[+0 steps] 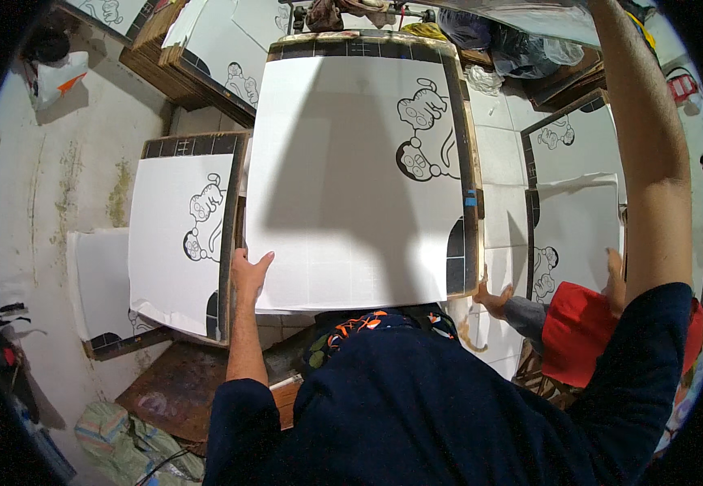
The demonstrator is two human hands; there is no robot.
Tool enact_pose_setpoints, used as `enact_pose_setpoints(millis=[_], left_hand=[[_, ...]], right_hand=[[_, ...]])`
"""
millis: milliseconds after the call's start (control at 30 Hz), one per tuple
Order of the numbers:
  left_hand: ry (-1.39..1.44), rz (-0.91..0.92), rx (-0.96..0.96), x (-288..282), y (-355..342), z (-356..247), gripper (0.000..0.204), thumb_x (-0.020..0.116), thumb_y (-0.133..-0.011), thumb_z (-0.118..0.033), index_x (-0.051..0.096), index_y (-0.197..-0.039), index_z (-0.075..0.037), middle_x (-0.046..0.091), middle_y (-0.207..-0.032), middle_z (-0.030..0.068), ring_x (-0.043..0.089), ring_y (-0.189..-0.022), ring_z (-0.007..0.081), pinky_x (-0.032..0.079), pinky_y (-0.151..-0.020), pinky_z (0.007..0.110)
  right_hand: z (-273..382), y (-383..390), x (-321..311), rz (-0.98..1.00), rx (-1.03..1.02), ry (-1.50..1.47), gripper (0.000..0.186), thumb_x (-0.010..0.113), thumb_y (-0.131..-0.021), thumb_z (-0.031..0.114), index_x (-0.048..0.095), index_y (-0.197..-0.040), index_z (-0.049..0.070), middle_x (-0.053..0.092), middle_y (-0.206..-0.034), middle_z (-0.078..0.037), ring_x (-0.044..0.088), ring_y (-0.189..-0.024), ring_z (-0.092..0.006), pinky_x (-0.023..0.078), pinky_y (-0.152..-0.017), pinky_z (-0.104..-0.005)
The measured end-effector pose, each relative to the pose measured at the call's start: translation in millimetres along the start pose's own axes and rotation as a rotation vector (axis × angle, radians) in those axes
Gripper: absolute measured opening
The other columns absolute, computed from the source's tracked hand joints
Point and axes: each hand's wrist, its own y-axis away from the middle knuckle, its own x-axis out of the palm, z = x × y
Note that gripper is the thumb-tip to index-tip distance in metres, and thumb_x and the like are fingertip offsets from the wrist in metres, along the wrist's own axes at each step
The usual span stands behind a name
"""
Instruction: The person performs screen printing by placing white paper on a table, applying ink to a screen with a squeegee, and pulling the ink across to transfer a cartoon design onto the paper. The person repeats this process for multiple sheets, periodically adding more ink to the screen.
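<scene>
A large white sheet lies on a dark-edged board in front of me, with a black line drawing of cartoon animals at its right side. My left hand is at the sheet's near left edge, thumb spread away from the fingers, which partly drop out of sight beside the board. My right forearm rises along the right to the top rim. My right hand is cut off there, close to a raised, pale flat panel whose far end is out of view.
More printed sheets on boards stand left, far left and right. At my right is another person in red, one hand by the board's near right corner. Dark plastic bags sit at the back; a woven sack lies lower left.
</scene>
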Motion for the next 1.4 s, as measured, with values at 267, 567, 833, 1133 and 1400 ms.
enact_pose_setpoints(millis=[267, 567, 833, 1133, 1400], left_hand=[[-0.033, -0.003, 0.003, 2.8, -8.4, -4.6, 0.082, 0.09, -0.077, -0.035, 0.049, -0.135, 0.006, 0.063, -0.126, 0.029, 0.061, -0.119, 0.0399, 0.048, -0.104, 0.046], [-0.008, 0.04, -0.099, 32.3, -40.9, 34.8, 0.082, 0.094, -0.07, -0.042, 0.058, -0.122, 0.011, 0.065, -0.12, 0.0263, 0.065, -0.111, 0.0373, 0.052, -0.096, 0.044], [-0.321, -0.058, -0.114, 38.3, -48.0, -4.1, 0.1, 0.083, -0.073, -0.067, 0.052, -0.14, 0.001, 0.058, -0.138, 0.0253, 0.054, -0.13, 0.0406, 0.043, -0.107, 0.054], [1.76, 0.639, 0.223, 64.5, 37.4, -344.6, 0.084, 0.06, -0.093, -0.064, 0.048, -0.147, -0.001, 0.053, -0.144, 0.0172, 0.051, -0.134, 0.0345, 0.029, -0.119, 0.06], [1.467, 0.359, -0.911, 174.0, 35.8, -231.2, 0.085, 0.051, -0.09, -0.064, 0.045, -0.146, -0.001, 0.053, -0.143, 0.0216, 0.051, -0.132, 0.0338, 0.035, -0.117, 0.05]], right_hand=[[-22.0, -20.4, 7.0, -0.081, 0.013, -0.025, 0.078, 0.072, -0.076, 0.081, 0.065, -0.063, 0.004, 0.059, -0.06, -0.008, 0.058, -0.06, -0.0218, 0.047, -0.062, -0.0443], [3.3, 13.8, 42.0, -0.861, -0.135, 0.355, 0.082, 0.072, -0.072, 0.085, 0.075, -0.081, 0.003, 0.07, -0.073, -0.011, 0.067, -0.07, -0.0246, 0.054, -0.068, -0.0447], [5.8, 82.6, 16.4, 0.011, 0.082, 0.025, 0.099, 0.058, -0.07, 0.095, 0.08, -0.109, 0.007, 0.077, -0.1, -0.02, 0.075, -0.096, -0.0336, 0.058, -0.087, -0.0466], [-14.5, 250.4, 121.9, -0.311, -0.315, 0.022, 0.049, 0.081, -0.08, 0.055, 0.072, -0.1, 0.012, 0.067, -0.085, -0.007, 0.064, -0.079, -0.0252, 0.044, -0.068, -0.0393], [-7.2, 426.6, 260.2, 0.148, -0.132, -0.048, 0.048, 0.075, -0.085, 0.057, 0.07, -0.105, 0.013, 0.062, -0.099, -0.006, 0.057, -0.097, -0.0264, 0.037, -0.093, -0.0443]])
